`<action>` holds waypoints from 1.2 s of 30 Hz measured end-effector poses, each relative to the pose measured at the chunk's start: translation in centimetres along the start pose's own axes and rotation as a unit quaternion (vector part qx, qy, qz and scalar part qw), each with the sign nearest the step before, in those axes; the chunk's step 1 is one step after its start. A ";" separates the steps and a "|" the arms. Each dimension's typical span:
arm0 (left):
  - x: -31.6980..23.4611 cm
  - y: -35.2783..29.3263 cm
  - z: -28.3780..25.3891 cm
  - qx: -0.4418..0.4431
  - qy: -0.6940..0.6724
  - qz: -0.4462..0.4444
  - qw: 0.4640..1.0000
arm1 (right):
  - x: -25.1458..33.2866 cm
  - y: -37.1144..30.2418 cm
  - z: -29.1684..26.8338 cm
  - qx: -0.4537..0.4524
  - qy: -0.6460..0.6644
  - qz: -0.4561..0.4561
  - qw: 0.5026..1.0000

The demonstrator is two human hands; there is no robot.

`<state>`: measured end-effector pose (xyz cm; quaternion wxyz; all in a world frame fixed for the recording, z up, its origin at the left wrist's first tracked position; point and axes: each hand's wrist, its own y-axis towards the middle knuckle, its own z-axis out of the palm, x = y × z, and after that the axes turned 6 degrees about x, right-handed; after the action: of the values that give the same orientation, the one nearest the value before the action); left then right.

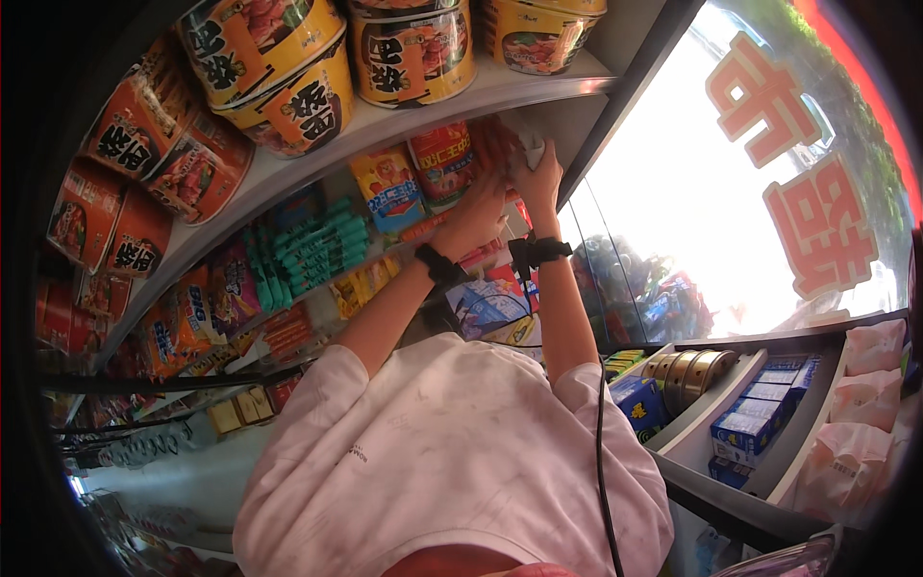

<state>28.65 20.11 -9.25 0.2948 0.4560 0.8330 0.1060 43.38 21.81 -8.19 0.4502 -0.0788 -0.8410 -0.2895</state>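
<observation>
My right hand (540, 181) is raised under the upper shelf, its fingers closed round a crumpled white cloth or tissue (531, 146). Left of it, my left hand (478, 207) reaches to the same shelf corner. Its fingers look stretched out beside a large red sausage package (443, 165) and are partly lost in shade. I cannot tell whether they touch it. A blue and yellow package (389, 188) stands left of the red one. Both wrists wear black straps.
Instant noodle tubs (413, 53) fill the upper shelf (385, 120). Teal stick packs (322, 240) and snack bags (178, 327) sit lower left. A bright window (654, 212) is on the right. Below it, a divided rack (697, 433) holds blue boxes (760, 413) and gold tins (687, 375).
</observation>
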 end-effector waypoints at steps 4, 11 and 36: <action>-0.4 0.1 -0.3 -0.021 0.002 0.010 1.000 | -0.7 -0.2 -0.1 0.036 0.024 -0.067 0.997; -1.6 -0.6 -0.9 -0.029 0.004 -0.037 0.999 | -1.7 -0.6 -0.3 0.113 -0.019 -0.020 0.993; -12.5 -25.2 -26.4 0.078 -0.109 -0.362 0.922 | -1.8 1.6 1.3 0.174 -0.150 0.002 0.973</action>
<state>0.69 -1.94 5.65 0.3655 0.1531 0.9098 -0.1234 44.14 24.08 -9.56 0.3268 -0.0438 -0.9360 -0.1230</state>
